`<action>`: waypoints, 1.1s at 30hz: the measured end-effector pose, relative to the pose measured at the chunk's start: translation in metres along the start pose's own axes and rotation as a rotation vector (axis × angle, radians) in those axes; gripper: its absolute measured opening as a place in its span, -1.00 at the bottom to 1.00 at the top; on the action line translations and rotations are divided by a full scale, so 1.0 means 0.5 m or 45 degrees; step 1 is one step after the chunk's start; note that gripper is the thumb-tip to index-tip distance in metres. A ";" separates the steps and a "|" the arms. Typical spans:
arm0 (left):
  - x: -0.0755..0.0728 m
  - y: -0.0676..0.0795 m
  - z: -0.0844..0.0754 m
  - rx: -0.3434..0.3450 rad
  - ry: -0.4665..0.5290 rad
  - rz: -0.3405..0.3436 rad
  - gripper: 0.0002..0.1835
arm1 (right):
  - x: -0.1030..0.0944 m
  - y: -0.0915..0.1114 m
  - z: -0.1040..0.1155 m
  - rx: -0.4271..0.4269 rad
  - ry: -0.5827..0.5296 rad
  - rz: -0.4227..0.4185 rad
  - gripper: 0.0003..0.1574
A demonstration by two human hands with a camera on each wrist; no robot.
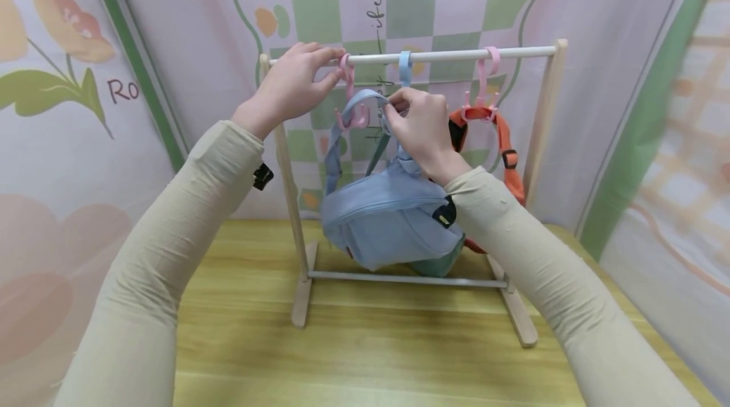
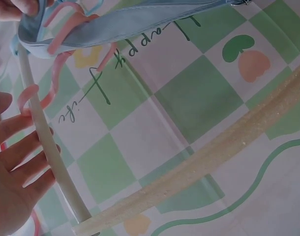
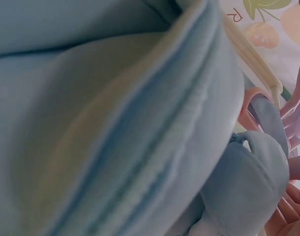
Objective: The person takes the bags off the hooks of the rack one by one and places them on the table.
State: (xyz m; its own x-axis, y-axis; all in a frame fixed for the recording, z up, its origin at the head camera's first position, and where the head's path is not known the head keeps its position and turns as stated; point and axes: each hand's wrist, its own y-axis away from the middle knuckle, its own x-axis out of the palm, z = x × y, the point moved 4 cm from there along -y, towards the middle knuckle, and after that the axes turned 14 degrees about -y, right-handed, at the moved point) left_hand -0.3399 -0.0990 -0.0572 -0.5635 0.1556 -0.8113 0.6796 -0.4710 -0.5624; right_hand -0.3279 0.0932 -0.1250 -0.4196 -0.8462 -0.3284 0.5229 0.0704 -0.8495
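Note:
My left hand (image 1: 293, 82) is at the top rod (image 1: 376, 58) of a small garment rack. Its fairly straight fingers lie against the rod, with index finger and thumb tips right at a pink hook (image 1: 347, 71). With my right hand (image 1: 421, 131) I pinch the strap (image 1: 365, 96) of a light blue sling bag (image 1: 388, 217). The strap arches over the pink hook, and in the left wrist view it passes between the hook's prongs (image 2: 66, 32). Below hangs the bag's body, filling much of the right wrist view (image 3: 115, 123).
A blue hook (image 1: 405, 68) is on the rod's middle. An orange strap (image 1: 504, 141) hangs from another pink hook (image 1: 481, 80) at the right. A dark green bag (image 1: 439, 265) shows behind the blue one. The rack's feet (image 1: 302, 299) stand on a wooden table (image 1: 342, 356) before a printed curtain.

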 end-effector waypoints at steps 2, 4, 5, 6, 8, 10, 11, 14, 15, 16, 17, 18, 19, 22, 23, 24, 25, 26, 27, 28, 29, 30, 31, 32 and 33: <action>-0.001 0.001 0.001 -0.004 0.000 -0.003 -0.52 | 0.000 -0.003 0.003 0.007 0.006 0.012 -0.75; -0.001 0.001 0.001 -0.003 0.000 -0.008 -0.52 | -0.001 -0.006 0.007 0.018 0.026 0.022 -0.75; -0.002 0.001 0.001 -0.004 0.001 -0.008 -0.52 | 0.000 -0.008 0.009 0.023 0.037 0.028 -0.74; -0.002 0.001 0.001 -0.002 -0.002 -0.012 -0.52 | 0.000 -0.009 0.011 0.025 0.048 0.032 -0.74; -0.002 0.001 0.002 -0.003 -0.005 -0.013 -0.52 | 0.002 -0.012 0.015 0.029 0.064 0.042 -0.74; -0.001 0.002 0.002 -0.006 -0.004 -0.010 -0.52 | 0.004 -0.013 0.019 0.028 0.069 0.050 -0.74; -0.001 0.002 0.002 -0.008 -0.004 -0.009 -0.52 | 0.006 -0.014 0.021 0.024 0.064 0.054 -0.74; 0.001 0.003 0.002 -0.011 -0.006 -0.004 -0.52 | 0.010 -0.015 0.026 0.018 0.047 0.053 -0.76; 0.002 0.004 0.002 -0.011 -0.007 -0.003 -0.52 | 0.012 -0.015 0.027 0.018 0.041 0.049 -0.76; 0.002 0.004 0.002 -0.011 -0.009 -0.004 -0.52 | 0.013 -0.015 0.027 0.019 0.034 0.044 -0.76; 0.003 0.004 0.002 -0.010 -0.011 -0.005 -0.52 | 0.013 -0.015 0.028 0.021 0.027 0.039 -0.76; 0.004 0.004 0.002 -0.009 -0.013 -0.007 -0.52 | 0.014 -0.015 0.028 0.026 0.021 0.032 -0.76; 0.004 0.004 0.002 -0.008 -0.016 -0.010 -0.53 | 0.014 -0.015 0.029 0.030 0.011 0.028 -0.76; 0.003 0.004 0.001 -0.002 -0.017 -0.020 -0.53 | 0.016 -0.016 0.029 0.043 -0.013 0.020 -0.76; 0.003 0.003 0.001 0.000 -0.016 -0.022 -0.54 | 0.016 -0.017 0.028 0.045 -0.022 0.020 -0.76; 0.003 0.003 0.001 0.002 -0.015 -0.024 -0.54 | 0.016 -0.017 0.028 0.048 -0.028 0.021 -0.76; 0.002 0.003 0.001 0.003 -0.014 -0.026 -0.54 | 0.017 -0.017 0.027 0.048 -0.034 0.022 -0.76; 0.002 0.003 0.001 0.004 -0.012 -0.026 -0.54 | 0.017 -0.017 0.026 0.048 -0.041 0.022 -0.76; 0.002 0.003 0.001 0.005 -0.012 -0.027 -0.54 | 0.017 -0.016 0.026 0.048 -0.050 0.023 -0.77; 0.002 0.003 0.002 0.004 -0.012 -0.025 -0.54 | 0.016 -0.015 0.026 0.046 -0.055 0.024 -0.77; 0.002 0.002 0.002 0.005 -0.013 -0.027 -0.54 | 0.016 -0.014 0.026 0.047 -0.061 0.025 -0.77; 0.002 0.002 0.002 0.005 -0.014 -0.027 -0.54 | 0.015 -0.013 0.025 0.046 -0.065 0.024 -0.77; 0.002 0.002 0.002 0.005 -0.013 -0.027 -0.54 | 0.014 -0.012 0.025 0.044 -0.070 0.022 -0.78; 0.002 0.002 0.001 0.006 -0.015 -0.025 -0.54 | 0.012 -0.010 0.025 0.043 -0.074 0.021 -0.78; 0.003 0.001 0.001 0.008 -0.014 -0.024 -0.54 | 0.011 -0.008 0.024 0.042 -0.074 0.020 -0.78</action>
State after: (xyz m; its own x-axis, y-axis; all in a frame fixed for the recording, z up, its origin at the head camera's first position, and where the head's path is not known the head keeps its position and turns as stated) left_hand -0.3405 -0.0997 -0.0586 -0.5813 0.1548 -0.7988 0.6661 -0.4733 -0.5764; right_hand -0.3233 0.0819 -0.1183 -0.3677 -0.8746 -0.3159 0.5537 0.0670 -0.8300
